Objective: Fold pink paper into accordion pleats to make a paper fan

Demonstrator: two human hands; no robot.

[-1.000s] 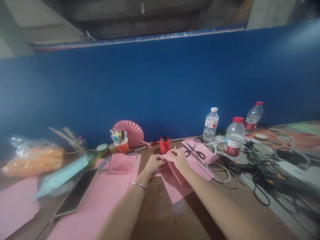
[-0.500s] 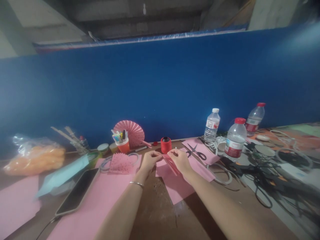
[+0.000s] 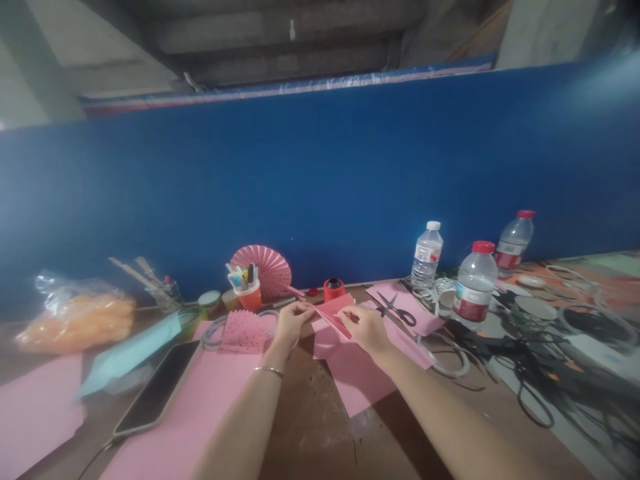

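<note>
Between my hands is a piece of pleated pink paper [image 3: 334,309], its folds partly spread. My left hand [image 3: 294,323] pinches its left corner with thumb and fingertips; a bracelet circles that wrist. My right hand [image 3: 366,327] is closed on the paper's right side, with the fingers hiding part of the folds. Just behind it stands a red thread spool [image 3: 333,289]. Flat pink sheets [image 3: 356,383] lie on the table beneath. Scissors [image 3: 396,309] with dark handles rest open on another pink sheet to the right.
A round pink paper fan [image 3: 265,267] and a cup of pens [image 3: 248,293] stand at the back. Left are a dotted pleated paper [image 3: 244,332], a phone [image 3: 157,387] and a plastic bag [image 3: 75,317]. Water bottles [image 3: 474,283] and tangled cables [image 3: 530,380] crowd the right.
The pleated paper has turned from pointing down toward me to a more spread, level position. My right hand has shifted along it, while my left hand keeps its pinch. The view has tilted slightly.
</note>
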